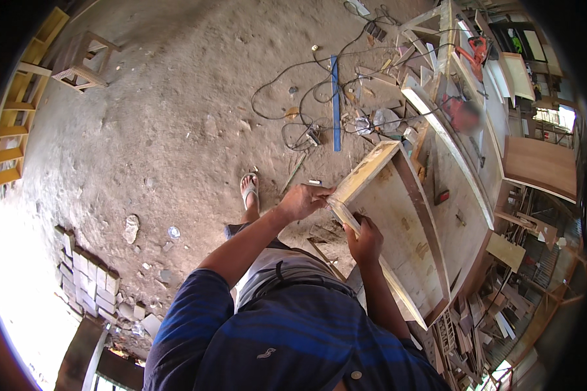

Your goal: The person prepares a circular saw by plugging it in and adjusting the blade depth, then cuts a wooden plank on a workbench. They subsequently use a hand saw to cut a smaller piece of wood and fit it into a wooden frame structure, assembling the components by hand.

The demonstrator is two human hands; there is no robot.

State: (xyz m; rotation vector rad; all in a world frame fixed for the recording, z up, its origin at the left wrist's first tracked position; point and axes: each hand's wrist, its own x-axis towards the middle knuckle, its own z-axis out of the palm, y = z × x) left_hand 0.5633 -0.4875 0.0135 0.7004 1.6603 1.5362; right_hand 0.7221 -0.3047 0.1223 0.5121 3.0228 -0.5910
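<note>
A shallow wooden frame with a pale panel [398, 225] inside stands tilted before me, resting against the workbench side. My left hand [302, 201] is at its near left corner, fingers pinched together against the wood. Whether something small is between those fingertips is too small to tell. Lower along the same side, my right hand [364, 238] is wrapped round the frame's edge strip [398, 287]. A brown strip [412, 189] runs across the panel.
On the workbench to the right lie a long pale board [447, 140], a red power tool [462, 114] and an orange tool [476, 52]. Black cables [261, 91] and a blue bar [335, 104] lie on the dirt floor. A stool [85, 62] stands far left.
</note>
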